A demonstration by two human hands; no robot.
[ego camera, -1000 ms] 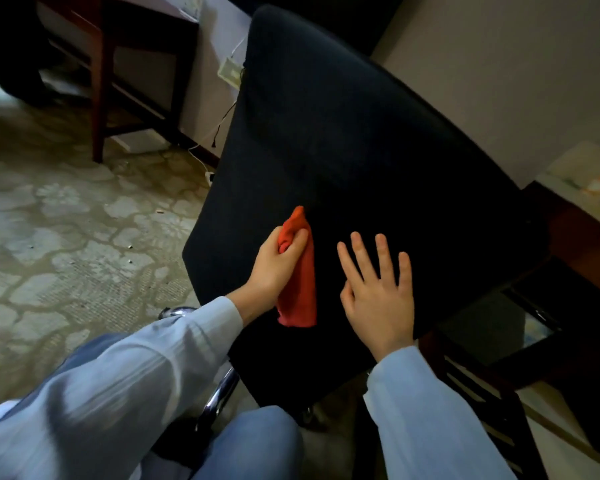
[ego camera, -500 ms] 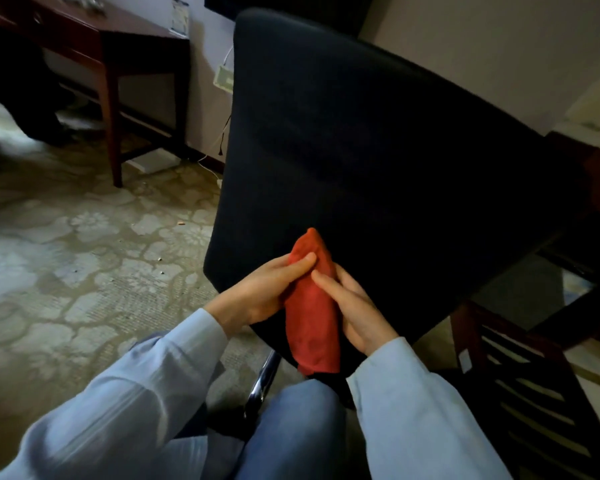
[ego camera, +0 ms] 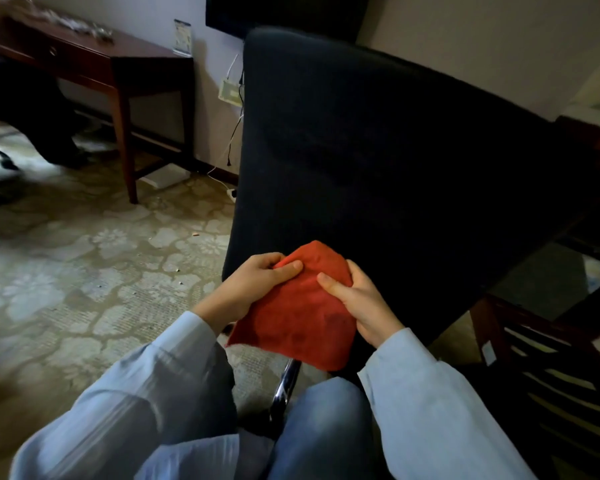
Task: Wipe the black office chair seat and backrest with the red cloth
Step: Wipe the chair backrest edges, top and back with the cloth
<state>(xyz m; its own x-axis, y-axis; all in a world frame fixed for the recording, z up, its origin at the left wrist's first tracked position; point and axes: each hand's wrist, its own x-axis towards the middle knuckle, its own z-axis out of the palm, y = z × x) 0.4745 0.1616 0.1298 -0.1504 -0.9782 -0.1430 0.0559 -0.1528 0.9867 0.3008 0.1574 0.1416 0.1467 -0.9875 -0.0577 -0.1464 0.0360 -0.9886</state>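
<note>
CHANGE: red cloth [ego camera: 298,306] opened wider than half a second ago | GRIP: left grip [ego camera: 253,285] and right grip [ego camera: 357,306] each pinch a cloth edge, just before the black backrest [ego camera: 378,150] lower edge | STEP: likely refolding between wipes | NEXT: press a fresh face flat onto the backrest

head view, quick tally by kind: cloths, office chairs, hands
red cloth: 1
black office chair: 1
hands: 2 (left hand, right hand, both gripping the cloth)
total: 4
</note>
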